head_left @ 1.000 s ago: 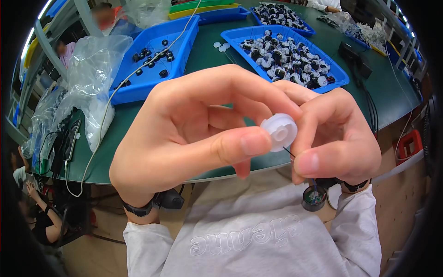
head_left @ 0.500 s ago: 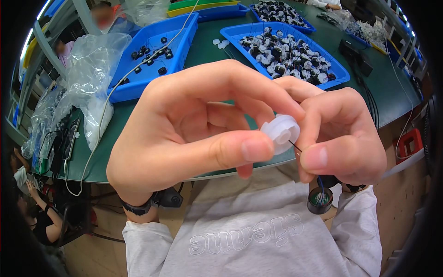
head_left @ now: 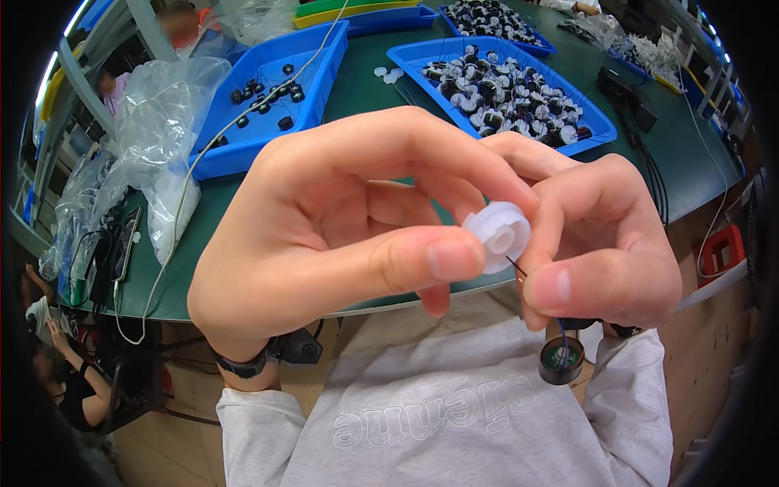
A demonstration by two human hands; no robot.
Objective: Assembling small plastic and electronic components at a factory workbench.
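Note:
Close under the camera, my left hand pinches a small white plastic spool between thumb and fingers. My right hand meets it from the right, fingertips on the spool's edge and pinching a thin dark wire that runs out of the spool. From that wire a small round black part hangs below my right hand, in front of my grey sleeve.
A green table carries a blue tray full of black and white round parts, a second blue tray with a few black parts, and clear plastic bags at left. Cables and dark devices lie at right. A red box sits beyond the table edge.
Both hands stay together on the spool with only slight shifts. The black part hanging on the wire has swung a little lower and to the right.

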